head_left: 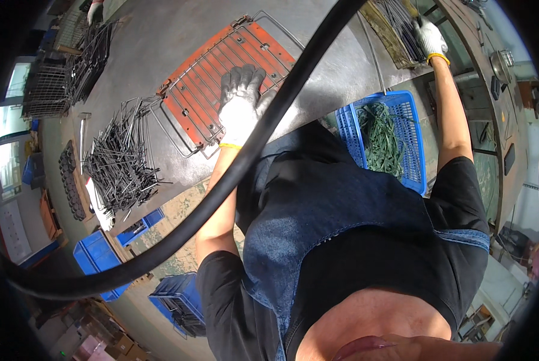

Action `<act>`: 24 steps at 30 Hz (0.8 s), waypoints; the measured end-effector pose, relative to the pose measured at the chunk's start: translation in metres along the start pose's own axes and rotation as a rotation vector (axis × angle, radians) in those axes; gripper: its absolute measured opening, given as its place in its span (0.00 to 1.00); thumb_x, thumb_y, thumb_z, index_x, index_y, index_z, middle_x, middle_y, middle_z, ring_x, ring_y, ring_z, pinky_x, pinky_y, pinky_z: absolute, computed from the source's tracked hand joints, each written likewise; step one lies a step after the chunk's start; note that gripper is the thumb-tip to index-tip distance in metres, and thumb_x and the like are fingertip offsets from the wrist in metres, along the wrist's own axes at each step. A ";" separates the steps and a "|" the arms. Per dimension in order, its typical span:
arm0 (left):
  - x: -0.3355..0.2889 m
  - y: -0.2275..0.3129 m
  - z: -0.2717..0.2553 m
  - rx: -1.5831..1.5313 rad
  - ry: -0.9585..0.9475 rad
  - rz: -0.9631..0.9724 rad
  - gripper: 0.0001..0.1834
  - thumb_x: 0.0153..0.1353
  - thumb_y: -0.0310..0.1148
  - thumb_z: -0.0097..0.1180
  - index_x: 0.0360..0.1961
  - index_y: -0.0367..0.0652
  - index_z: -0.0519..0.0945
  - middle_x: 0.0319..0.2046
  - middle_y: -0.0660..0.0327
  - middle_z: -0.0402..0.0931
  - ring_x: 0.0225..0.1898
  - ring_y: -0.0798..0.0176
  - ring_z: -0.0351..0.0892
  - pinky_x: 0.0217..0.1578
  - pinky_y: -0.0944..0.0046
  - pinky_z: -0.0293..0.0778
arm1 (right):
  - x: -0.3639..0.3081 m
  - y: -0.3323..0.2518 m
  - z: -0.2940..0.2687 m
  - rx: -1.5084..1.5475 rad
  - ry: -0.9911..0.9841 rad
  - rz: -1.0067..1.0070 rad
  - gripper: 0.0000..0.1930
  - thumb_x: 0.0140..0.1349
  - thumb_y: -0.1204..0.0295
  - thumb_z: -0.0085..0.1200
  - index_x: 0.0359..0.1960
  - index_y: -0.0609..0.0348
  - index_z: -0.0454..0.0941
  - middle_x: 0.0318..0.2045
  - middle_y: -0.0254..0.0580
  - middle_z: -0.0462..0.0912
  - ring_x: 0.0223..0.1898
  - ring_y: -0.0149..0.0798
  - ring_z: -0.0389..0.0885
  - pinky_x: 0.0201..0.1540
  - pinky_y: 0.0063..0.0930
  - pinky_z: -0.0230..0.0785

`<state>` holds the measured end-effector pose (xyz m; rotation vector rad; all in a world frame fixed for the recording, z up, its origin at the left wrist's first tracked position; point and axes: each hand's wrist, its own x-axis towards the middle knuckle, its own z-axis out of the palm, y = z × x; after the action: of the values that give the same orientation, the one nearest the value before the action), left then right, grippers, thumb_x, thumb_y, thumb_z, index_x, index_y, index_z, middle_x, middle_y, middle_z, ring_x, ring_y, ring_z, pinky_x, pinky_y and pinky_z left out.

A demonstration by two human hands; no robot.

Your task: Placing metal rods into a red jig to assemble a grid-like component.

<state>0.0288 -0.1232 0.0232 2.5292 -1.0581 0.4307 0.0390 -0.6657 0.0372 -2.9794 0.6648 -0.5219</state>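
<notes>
An orange-red plate fixture (191, 114) lies on the metal table, with thin metal rods set across it and a wire frame around its edges. My left hand (240, 105), in a white glove with grey-coated fingers, rests flat on those rods with its fingers stretched out. Far to the right, my right hand (430, 39), also gloved, reaches to a long tray (382, 30) of thin dark rods. Its fingers are curled down on the rods (400, 24); how many they hold is hidden.
A loose heap of short dark rods (122, 159) covers the table's left side. Wire racks (53, 90) stand beyond it. A blue basket (416, 141) holding green strips hangs at the table's near edge. A thick black cable (221, 201) crosses the view. A co-worker's gloved hand (95, 12) shows far left.
</notes>
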 end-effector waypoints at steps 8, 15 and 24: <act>-0.003 -0.005 -0.016 -0.449 -0.043 -0.339 0.22 0.64 0.44 0.50 0.57 0.47 0.74 0.58 0.54 0.71 0.60 0.50 0.69 0.60 0.55 0.64 | -0.029 -0.060 -0.054 -0.243 -0.270 0.117 0.26 0.62 0.48 0.45 0.48 0.58 0.75 0.45 0.58 0.79 0.49 0.58 0.76 0.50 0.48 0.69; -0.052 -0.068 -0.092 -0.313 0.230 -0.830 0.19 0.66 0.38 0.49 0.56 0.44 0.76 0.45 0.53 0.81 0.44 0.63 0.81 0.44 0.67 0.74 | -0.034 -0.045 -0.019 0.001 0.192 -0.130 0.31 0.64 0.44 0.42 0.59 0.53 0.71 0.51 0.57 0.77 0.52 0.55 0.76 0.52 0.44 0.68; -0.085 -0.045 -0.082 0.215 0.114 -0.338 0.22 0.58 0.41 0.57 0.54 0.48 0.75 0.54 0.54 0.70 0.57 0.45 0.66 0.60 0.49 0.62 | -0.121 -0.257 0.015 0.678 -0.253 -0.246 0.26 0.65 0.48 0.41 0.53 0.55 0.75 0.47 0.53 0.81 0.48 0.52 0.79 0.51 0.37 0.68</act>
<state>-0.0069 -0.0049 0.0511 2.7626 -0.5516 0.6091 0.0452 -0.3825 0.0143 -2.4185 0.0660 -0.2890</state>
